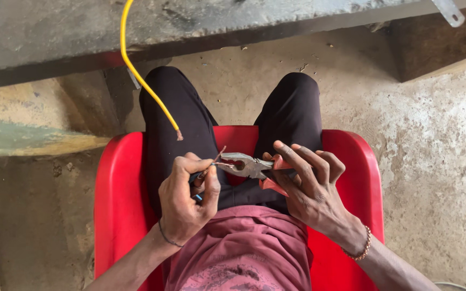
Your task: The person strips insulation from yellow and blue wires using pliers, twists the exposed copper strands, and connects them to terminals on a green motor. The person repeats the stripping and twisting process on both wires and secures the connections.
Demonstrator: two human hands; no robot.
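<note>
My right hand (pixel 311 188) grips a pair of pliers (pixel 249 165) with red handles, its metal jaws pointing left. My left hand (pixel 187 194) pinches a thin wire (pixel 214 161) with bare copper strands at its end, and a blue bit shows under my thumb. The plier jaws meet the wire just beside my left thumb. Both hands are over my lap, between my knees. A yellow insulated wire (pixel 144 81) hangs down from above, its stripped copper tip ending over my left thigh, touching neither hand.
I sit on a red plastic chair (pixel 120 205) in dark trousers and a maroon shirt. A grey concrete ledge (pixel 200 27) crosses the top. Rough concrete floor (pixel 432 151) lies to the right, and a dark wooden block (pixel 438 48) sits at upper right.
</note>
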